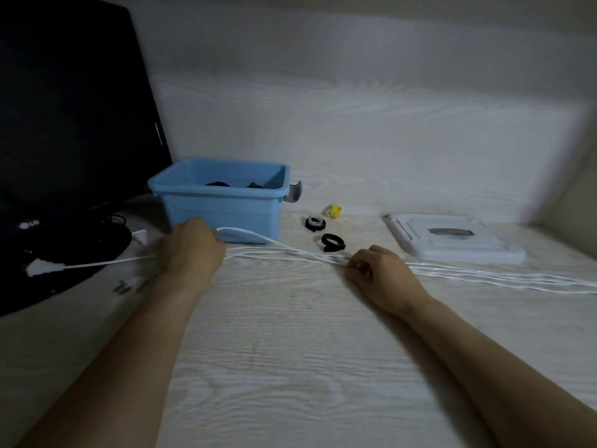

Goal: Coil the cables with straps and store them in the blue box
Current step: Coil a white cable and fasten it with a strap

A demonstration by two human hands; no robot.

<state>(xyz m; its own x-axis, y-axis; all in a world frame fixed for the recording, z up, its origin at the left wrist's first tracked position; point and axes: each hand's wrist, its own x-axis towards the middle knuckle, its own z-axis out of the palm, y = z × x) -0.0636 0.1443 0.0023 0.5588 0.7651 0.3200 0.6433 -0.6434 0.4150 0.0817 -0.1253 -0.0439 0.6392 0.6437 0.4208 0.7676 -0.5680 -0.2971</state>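
Clearly mid-coiling, the left hand [190, 250] grips the long white cable's [274, 250] folded strands before the blue plastic box [219, 202], right-hand fingers [357, 265] pinching them on the pale wood-grain worktop [290, 350]; strapping with a black loop strap [332, 242] likely follows.

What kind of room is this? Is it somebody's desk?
Probably a home desk: a black monitor stands on a pale wood-grain table, beside a blue box and a white cable.

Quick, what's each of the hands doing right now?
Left hand: closed, gripping the folded white cable.
Right hand: closed, pinching the same cable's strands together.
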